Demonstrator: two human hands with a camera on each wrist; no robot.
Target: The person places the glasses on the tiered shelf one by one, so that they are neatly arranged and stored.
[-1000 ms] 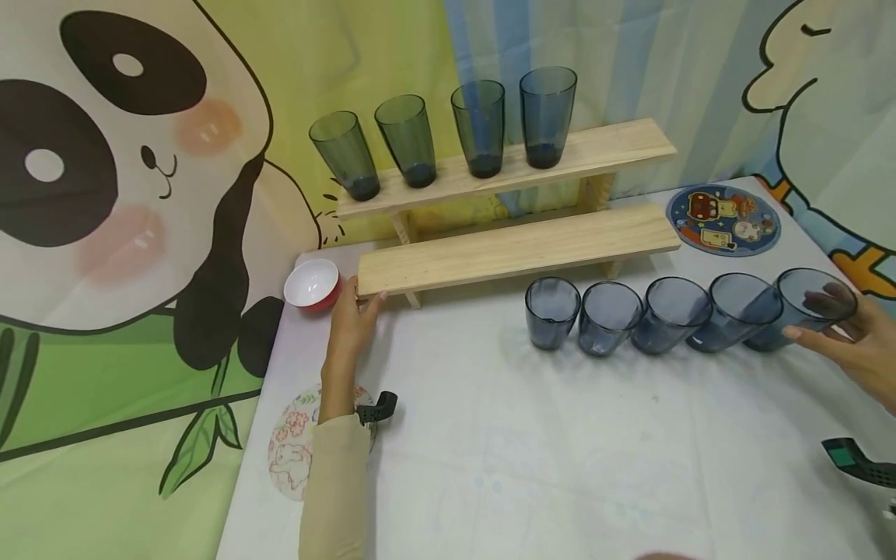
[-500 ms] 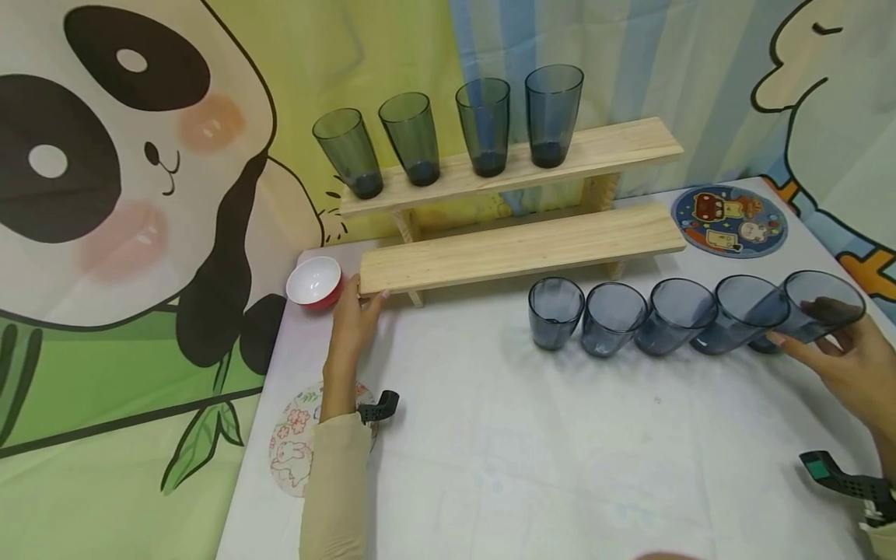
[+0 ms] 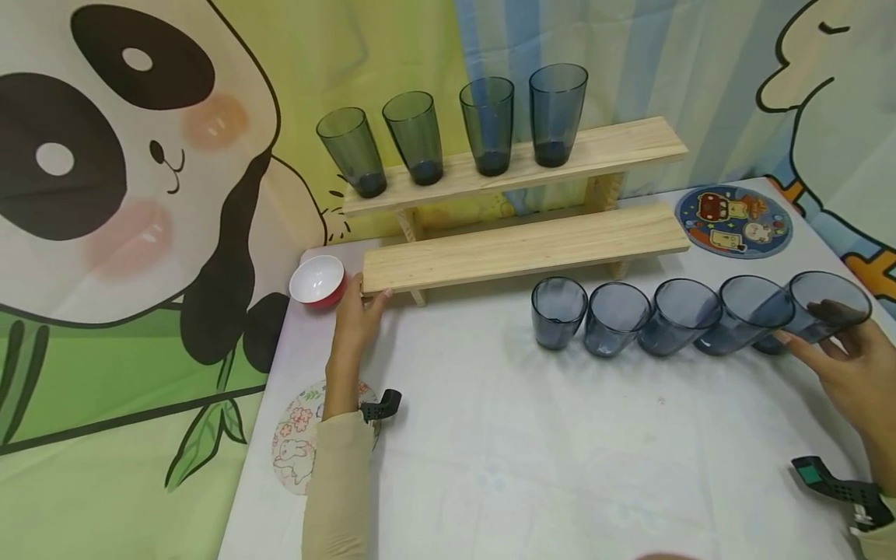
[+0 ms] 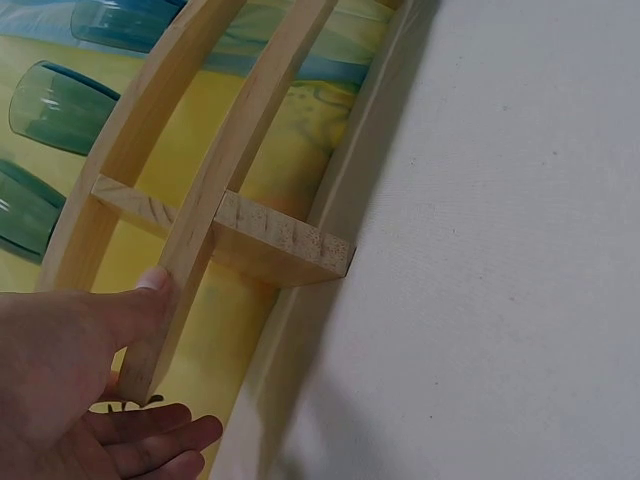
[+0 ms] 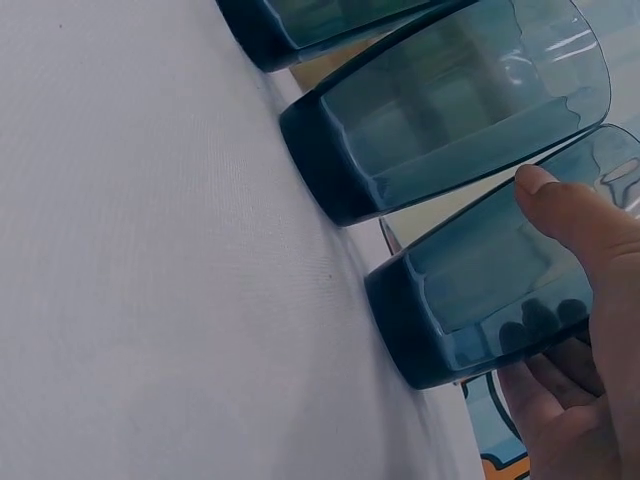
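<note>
Right hand [image 3: 843, 362] grips rightmost glass [image 5: 470, 290], base protruding beyond grip; left hand [image 3: 352, 327] pinches left end of wooden shelf [image 3: 525, 247].

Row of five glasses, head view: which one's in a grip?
Rightmost glass: the right grip has thumb and fingers around it; neither hand touches the other four glasses.

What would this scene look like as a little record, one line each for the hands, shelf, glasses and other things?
Shelf: wooden, two boards
Left hand: grips the left end of the lower board
Right hand: holds the front row's rightmost glass
Front row: four other glasses on the table
Upper board: four tall glasses
Bowl: white inside, red outside
Mats: blue mat; pale mat, partly hidden by left arm
</note>
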